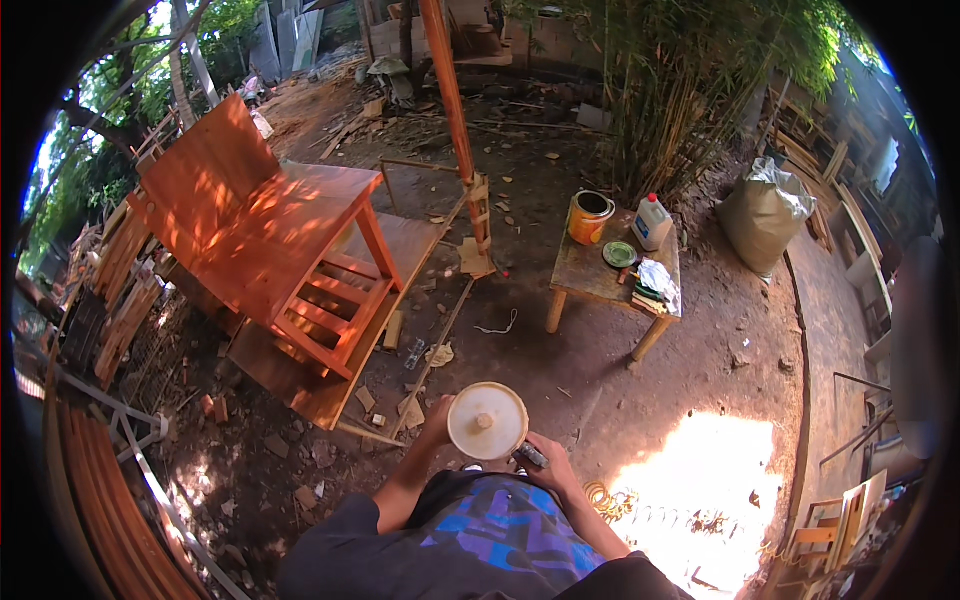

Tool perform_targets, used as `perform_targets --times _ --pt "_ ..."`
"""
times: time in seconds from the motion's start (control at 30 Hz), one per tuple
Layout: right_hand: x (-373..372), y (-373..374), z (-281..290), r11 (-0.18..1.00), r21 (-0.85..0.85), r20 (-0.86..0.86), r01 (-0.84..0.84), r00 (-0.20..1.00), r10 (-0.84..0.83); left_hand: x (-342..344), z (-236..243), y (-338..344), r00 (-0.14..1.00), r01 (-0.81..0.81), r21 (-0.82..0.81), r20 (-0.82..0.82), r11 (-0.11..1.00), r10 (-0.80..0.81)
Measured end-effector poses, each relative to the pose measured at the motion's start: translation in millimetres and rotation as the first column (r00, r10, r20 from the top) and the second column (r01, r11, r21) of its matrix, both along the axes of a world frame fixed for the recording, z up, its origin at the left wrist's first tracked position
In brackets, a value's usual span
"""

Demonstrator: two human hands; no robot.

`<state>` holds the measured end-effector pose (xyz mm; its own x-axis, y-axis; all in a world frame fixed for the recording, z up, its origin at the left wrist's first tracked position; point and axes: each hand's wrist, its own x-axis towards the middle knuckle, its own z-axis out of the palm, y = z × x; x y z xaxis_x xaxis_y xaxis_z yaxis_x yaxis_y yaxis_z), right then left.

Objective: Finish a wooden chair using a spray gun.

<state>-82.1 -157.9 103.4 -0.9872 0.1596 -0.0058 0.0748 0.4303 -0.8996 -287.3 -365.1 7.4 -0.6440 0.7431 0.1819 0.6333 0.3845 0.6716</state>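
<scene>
A round pale cup with a knobbed lid (487, 422) sits at my waist, on what appears to be a spray gun with a dark metal body (531, 454). My left hand (437, 428) grips the cup's left side. Fingers of my right hand (548, 462) wrap round the dark metal part at the lower right; the gun's underside is hidden. Ahead to the left, a reddish wooden furniture piece (240, 230) with slats rests on a wooden board (420, 255).
A low table (570, 270) at right holds an orange can (585, 225), white jug (652, 225) and green dish (619, 254). Around are a leaning red pole (450, 100), filled sack (760, 215), bamboo (660, 120), stacked planks (115, 340) and coiled hose (605, 500).
</scene>
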Motion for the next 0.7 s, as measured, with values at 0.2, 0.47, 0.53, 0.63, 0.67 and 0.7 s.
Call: perform_targets --times 0.2,0.47,0.53,0.63,0.67,0.7 --pt "0.8 -0.8 -6.6 1.000 -0.019 -0.008 0.001 1.000 -0.002 3.0 6.7 0.1 1.000 0.021 -0.033 0.000 0.999 -0.021" --pt "1.8 -0.8 -14.1 0.997 -0.083 -0.013 0.005 1.000 -0.006 0.0 4.7 1.7 1.000 0.017 -0.091 -0.021 0.996 -0.019" --pt "2.5 -0.7 -14.8 0.997 -0.070 -0.025 0.016 1.000 -0.018 -0.2 5.1 2.3 0.999 0.013 -0.110 -0.028 0.994 -0.016" --pt "3.5 0.0 -15.9 0.997 -0.072 -0.028 0.024 0.999 -0.026 -1.1 3.8 3.9 0.999 0.001 -0.138 -0.034 0.990 -0.005" --pt "3.6 0.2 -16.2 0.994 -0.104 -0.012 0.019 1.000 -0.021 -2.3 2.6 4.8 0.999 0.001 -0.143 -0.036 0.990 -0.006" --pt "3.5 0.6 -16.4 0.997 -0.069 -0.042 0.022 0.999 -0.025 -3.2 1.2 5.4 0.999 0.012 -0.149 -0.034 0.989 -0.018"
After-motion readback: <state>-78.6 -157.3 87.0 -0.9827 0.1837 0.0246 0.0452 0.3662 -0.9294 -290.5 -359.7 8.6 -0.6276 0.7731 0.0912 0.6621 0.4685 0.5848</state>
